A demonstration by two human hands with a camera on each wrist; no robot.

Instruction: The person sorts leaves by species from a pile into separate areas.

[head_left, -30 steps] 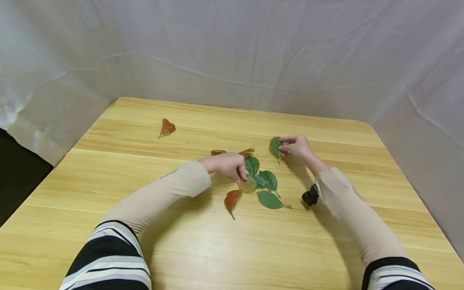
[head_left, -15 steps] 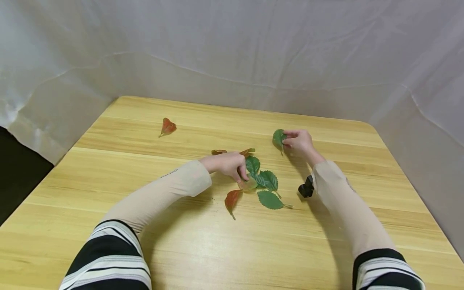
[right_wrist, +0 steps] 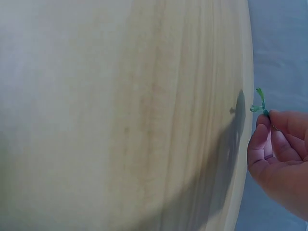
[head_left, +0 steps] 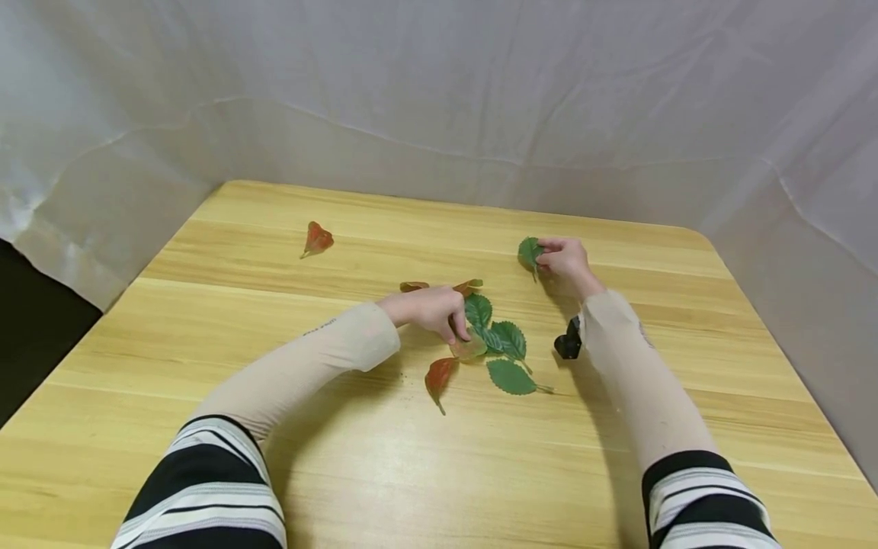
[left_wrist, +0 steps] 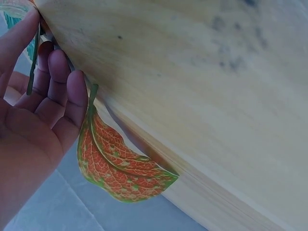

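Light wooden table (head_left: 206, 457) — wrinkled white sheet (head_left: 439, 84) behind, around

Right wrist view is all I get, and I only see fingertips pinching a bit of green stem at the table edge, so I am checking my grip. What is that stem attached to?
Observer: A green leaf, pinched in the right hand over the far side of the table.
Operator: What is the other hand doing?
Observer: The left hand rests on a cluster of green leaves near the table's middle.
Operator: Any other leaves about?
Observer: A red leaf lies alone at the far left, and another reddish leaf sits just nearer than the left hand.
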